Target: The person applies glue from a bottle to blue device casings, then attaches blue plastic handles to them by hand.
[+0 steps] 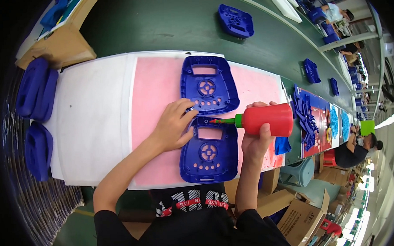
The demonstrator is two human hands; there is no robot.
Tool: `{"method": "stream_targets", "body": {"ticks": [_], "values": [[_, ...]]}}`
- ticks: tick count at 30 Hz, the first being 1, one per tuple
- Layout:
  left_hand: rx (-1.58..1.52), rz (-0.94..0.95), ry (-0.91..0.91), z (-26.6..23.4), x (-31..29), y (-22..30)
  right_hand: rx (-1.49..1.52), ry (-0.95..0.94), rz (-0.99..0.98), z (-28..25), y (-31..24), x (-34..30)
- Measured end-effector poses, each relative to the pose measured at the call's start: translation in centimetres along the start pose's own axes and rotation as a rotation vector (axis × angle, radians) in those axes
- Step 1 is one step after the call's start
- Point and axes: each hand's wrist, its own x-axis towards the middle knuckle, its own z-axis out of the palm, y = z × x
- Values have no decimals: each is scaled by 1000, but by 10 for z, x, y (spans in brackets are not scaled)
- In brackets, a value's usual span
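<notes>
Two blue plastic housing shells lie hollow side up on pink sheeting, one behind the other. My right hand (258,135) grips a red squeeze bottle (269,120) on its side. The bottle's green nozzle (225,121) points left, its red tip over the top edge of the near shell (209,166). My left hand (173,126) holds that shell's upper left corner between thumb and fingers. Its other fingertips reach the lower left edge of the far shell (211,107). Whether a small part sits under those fingertips, I cannot tell.
Blue foam-like pieces (39,90) stand at the left edge. Another blue shell (236,21) lies on the green conveyor belt (157,28) beyond. To the right are a pile of blue strips (305,118), a stool (298,173), an open carton (302,219) and other people working.
</notes>
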Motion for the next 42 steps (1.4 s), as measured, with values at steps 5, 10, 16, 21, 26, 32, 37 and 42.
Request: {"method": "stream_targets", "body": {"ticks": [5, 10, 16, 21, 26, 32, 37, 42], "values": [[-3, -7, -15, -1, -1, 4, -205, -11, -7, 4, 15, -12], [-7, -5, -8, 2, -2, 1, -200, -55, -27, 4, 24, -18], [-11, 2, 0, 1, -2, -1, -322, -66, -87, 11, 27, -18], [-20, 1, -3, 1, 0, -1, -326, -126, -61, 8, 25, -17], [24, 24, 23, 0, 0, -1, -353, -180, 19, 10, 21, -13], [-3, 17, 15, 1, 0, 0, -427, -449, -45, 11, 20, 5], [5, 9, 2, 0, -1, 0, -384, -525, -18, 10, 29, 8], [2, 10, -1, 0, 1, -1, -267, -483, 58, 11, 38, 4]]}}
